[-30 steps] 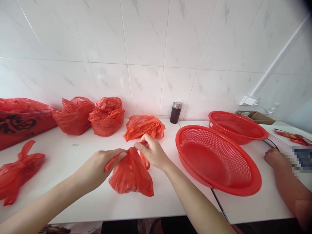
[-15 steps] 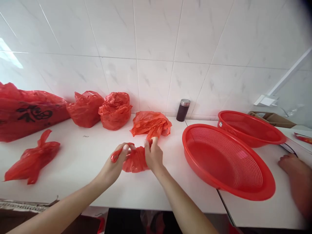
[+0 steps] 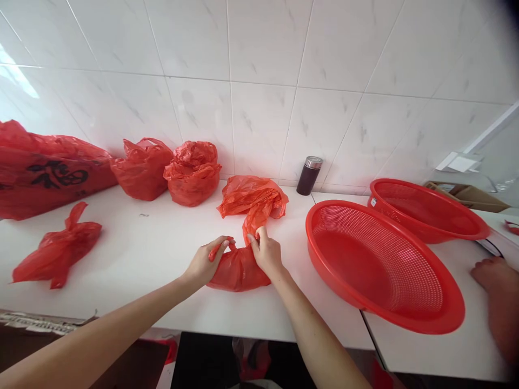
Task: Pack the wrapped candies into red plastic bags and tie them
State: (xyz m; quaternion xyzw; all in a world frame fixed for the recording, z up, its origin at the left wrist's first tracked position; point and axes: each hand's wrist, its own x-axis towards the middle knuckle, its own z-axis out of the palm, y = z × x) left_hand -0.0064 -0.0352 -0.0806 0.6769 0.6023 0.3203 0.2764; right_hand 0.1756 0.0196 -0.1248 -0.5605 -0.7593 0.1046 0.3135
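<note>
The filled red bag [image 3: 239,272] sat on the white worktop [image 3: 162,308] near its front edge, its neck gathered. The left hand [image 3: 207,260] and right hand [image 3: 265,252] were closed, each gripping one side of its top. A crumpled bag [image 3: 252,199] lay just behind. A knotted bag [image 3: 60,249] lay to the left; a perforated basket [image 3: 377,265] stood to the right. A dark flask [image 3: 309,176] stood by the wall.
</note>
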